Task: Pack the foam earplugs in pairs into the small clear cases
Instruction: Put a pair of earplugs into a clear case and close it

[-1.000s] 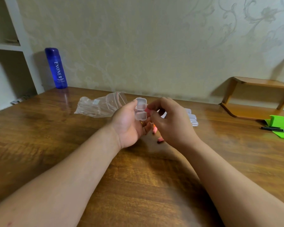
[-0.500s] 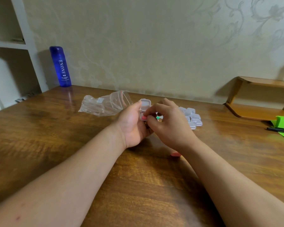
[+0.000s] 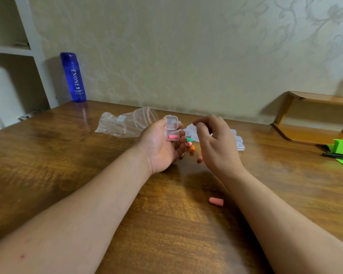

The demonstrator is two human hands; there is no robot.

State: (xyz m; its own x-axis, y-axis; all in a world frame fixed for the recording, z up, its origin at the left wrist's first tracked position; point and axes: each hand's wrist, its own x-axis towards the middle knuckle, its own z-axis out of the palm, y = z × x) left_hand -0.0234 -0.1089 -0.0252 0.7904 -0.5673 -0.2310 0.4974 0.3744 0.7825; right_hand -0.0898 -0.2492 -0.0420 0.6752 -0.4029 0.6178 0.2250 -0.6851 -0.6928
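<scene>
- My left hand (image 3: 160,149) grips the open case (image 3: 172,129), pink earplug (image 3: 173,137) inside.
- My right hand (image 3: 214,143), loosely curled and empty, hovers beside the case.

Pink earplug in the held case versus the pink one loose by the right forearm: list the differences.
The cased earplug lies inside the open clear case that the left hand holds above the table; the loose earplug lies bare on that table. The cased earplug shows through plastic; the loose earplug shows uncovered. Both are pink and lie on their sides.
</scene>
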